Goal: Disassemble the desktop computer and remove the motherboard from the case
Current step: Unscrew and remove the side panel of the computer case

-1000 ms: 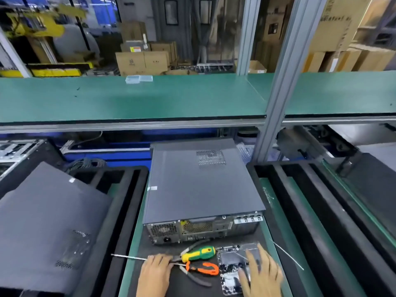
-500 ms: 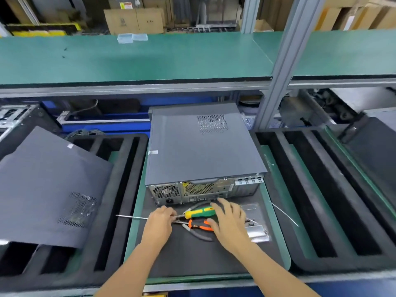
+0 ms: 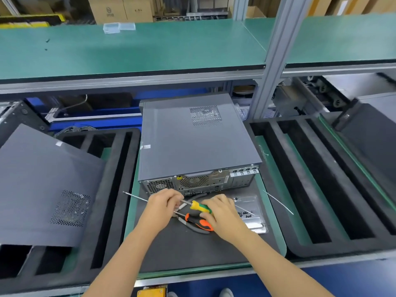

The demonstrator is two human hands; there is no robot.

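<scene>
Case still closed — grabbing a driver first.

Desktop computer [image 3: 198, 144] sits lid-on mid-mat, rear panel facing me, just beyond my hands. Left hand [image 3: 161, 207] pinches the shaft of the yellow-green screwdriver [image 3: 200, 207]; right hand [image 3: 220, 214] lies on its handle, fingers curled over it. Pliers [image 3: 198, 224] are tangled underneath — lifting could drag them along, or knock the screw tray [image 3: 255, 213] just right of my knuckles and scatter its screws.
</scene>
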